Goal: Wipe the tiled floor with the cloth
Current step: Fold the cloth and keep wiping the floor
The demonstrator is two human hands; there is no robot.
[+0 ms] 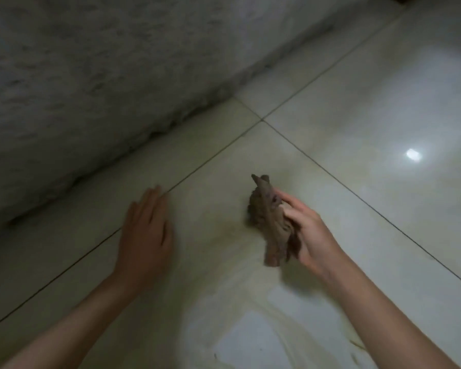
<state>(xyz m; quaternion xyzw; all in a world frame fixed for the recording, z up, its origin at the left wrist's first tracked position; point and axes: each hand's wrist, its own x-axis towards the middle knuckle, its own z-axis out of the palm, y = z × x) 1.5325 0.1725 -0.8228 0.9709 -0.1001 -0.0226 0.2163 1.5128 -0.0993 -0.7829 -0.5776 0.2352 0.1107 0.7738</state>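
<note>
The right hand [308, 233] grips the bunched cloth [270, 222]. The left hand [144, 235] is open and flat. Behind the hands, the floor [383, 89] shows streaks [250, 302], maybe wiped spots. The rest seems left to do.

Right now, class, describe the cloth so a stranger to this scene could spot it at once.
From the rough grey wall, come down onto the glossy pale tiled floor, past where its dark grout lines cross. There the right hand holds a crumpled brown cloth, the only dark, ragged thing; the left hand beside it is empty.
</note>
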